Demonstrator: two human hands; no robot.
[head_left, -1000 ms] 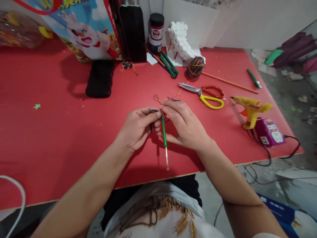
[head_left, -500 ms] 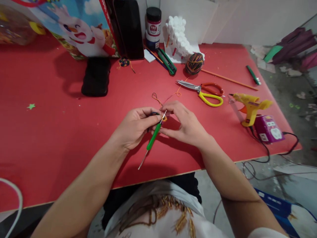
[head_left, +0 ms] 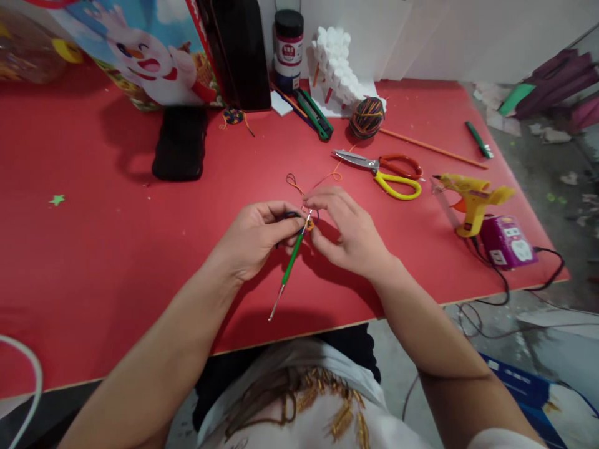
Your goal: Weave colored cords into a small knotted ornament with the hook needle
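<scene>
A big red table (head_left: 93, 262) fills most of the view. Its top is smooth and flat, and a thin light-brown edge runs along the near side. Behind the table there is a white wall (head_left: 444, 43), with a pale line going up it at a slant. On the right you can see the gray floor (head_left: 552, 165). It looks messy, with bits of pale paper (head_left: 500, 123) lying about. A dark purple thing (head_left: 547, 87) sits up there too, maybe a bag, but it is too blurry to be sure. The light is soft and makes dim shadows on the red top.
</scene>
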